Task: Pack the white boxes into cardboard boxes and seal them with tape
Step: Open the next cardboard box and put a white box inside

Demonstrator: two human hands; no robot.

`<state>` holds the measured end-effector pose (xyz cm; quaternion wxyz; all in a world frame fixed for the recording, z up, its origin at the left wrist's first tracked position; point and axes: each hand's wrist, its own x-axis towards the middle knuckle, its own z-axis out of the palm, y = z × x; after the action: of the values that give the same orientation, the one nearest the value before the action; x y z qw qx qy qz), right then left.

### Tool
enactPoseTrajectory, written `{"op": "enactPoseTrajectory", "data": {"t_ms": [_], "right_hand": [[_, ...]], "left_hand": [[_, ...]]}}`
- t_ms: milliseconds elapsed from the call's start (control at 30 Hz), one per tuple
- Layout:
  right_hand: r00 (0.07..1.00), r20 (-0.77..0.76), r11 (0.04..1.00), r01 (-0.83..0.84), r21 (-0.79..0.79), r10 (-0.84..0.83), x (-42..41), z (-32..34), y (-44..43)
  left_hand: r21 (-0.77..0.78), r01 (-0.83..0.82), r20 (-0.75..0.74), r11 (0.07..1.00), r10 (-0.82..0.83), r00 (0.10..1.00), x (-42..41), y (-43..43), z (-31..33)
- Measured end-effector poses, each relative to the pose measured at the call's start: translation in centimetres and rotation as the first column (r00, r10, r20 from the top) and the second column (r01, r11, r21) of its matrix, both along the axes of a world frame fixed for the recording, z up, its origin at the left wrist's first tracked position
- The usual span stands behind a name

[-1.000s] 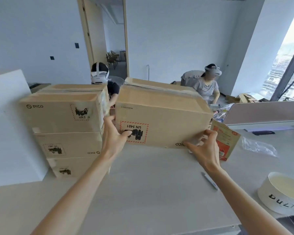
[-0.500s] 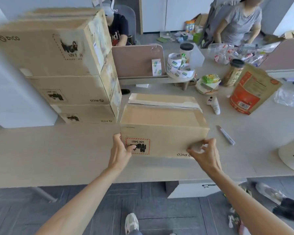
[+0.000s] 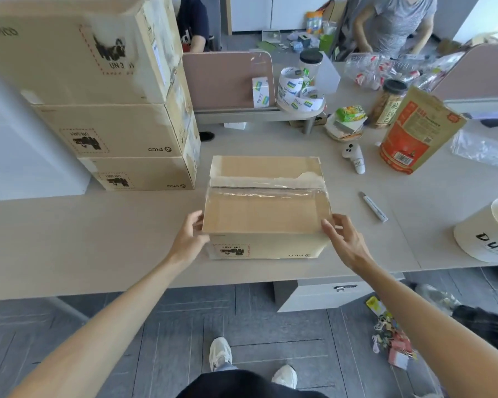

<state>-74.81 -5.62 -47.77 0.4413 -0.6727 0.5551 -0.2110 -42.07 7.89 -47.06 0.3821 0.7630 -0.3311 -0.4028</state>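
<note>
Both hands flank a closed cardboard box (image 3: 266, 211) standing near the near edge of the surface (image 3: 98, 242). The left hand (image 3: 190, 239) lies relaxed against the box's near-left corner, thumb by the top edge. The right hand (image 3: 347, 244) is spread, with only its fingertips touching the near-right corner; neither grips. Clear tape (image 3: 268, 191) runs across the top seam. Right of the box lies a marker (image 3: 374, 206). Farther left stands a stack of three cardboard boxes (image 3: 112, 130), and far behind are printed tape rolls (image 3: 296, 93).
</note>
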Motion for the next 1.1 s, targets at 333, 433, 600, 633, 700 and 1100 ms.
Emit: {"op": "enactPoseTrajectory", "data": {"t_ms": [333, 433, 600, 633, 700, 1100], "right_hand": [[0.948, 0.196, 0.96, 0.216, 0.176, -0.25, 1.2, 3.5, -4.0], [0.922, 0.247, 0.933, 0.229, 0.278, -0.299, 1.2, 4.6, -4.4], [0.963, 0.22, 0.908, 0.053, 0.415, -0.157, 0.1, 6.2, -4.9], [0.975, 0.207, 0.888, -0.023, 0.46, -0.082, -0.1, 6.7, -4.8], [0.982, 0.184, 0.846, -0.122, 0.519, 0.029, -0.4, 7.6, -4.7], [0.866, -0.138, 0.828, -0.396, 0.396, 0.48, -0.5, 7.6, -4.2]], "left_hand": [[-0.164, -0.078, -0.224, 0.983, 0.039, 0.974, 1.2, -2.9, 5.1], [-0.204, -0.151, -0.207, 0.967, 0.108, 0.972, 1.3, -3.3, 5.7], [-0.176, -0.081, -0.127, 0.981, 0.059, 0.99, 1.7, -2.7, 7.0], [-0.157, -0.024, -0.09, 0.987, 0.01, 0.996, 1.9, -2.5, 7.2], [-0.113, 0.07, -0.044, 0.991, -0.075, 0.996, 2.2, -2.2, 7.4], [0.095, 0.459, 0.04, 0.883, -0.464, 0.885, 1.7, -0.6, 8.4]]}}
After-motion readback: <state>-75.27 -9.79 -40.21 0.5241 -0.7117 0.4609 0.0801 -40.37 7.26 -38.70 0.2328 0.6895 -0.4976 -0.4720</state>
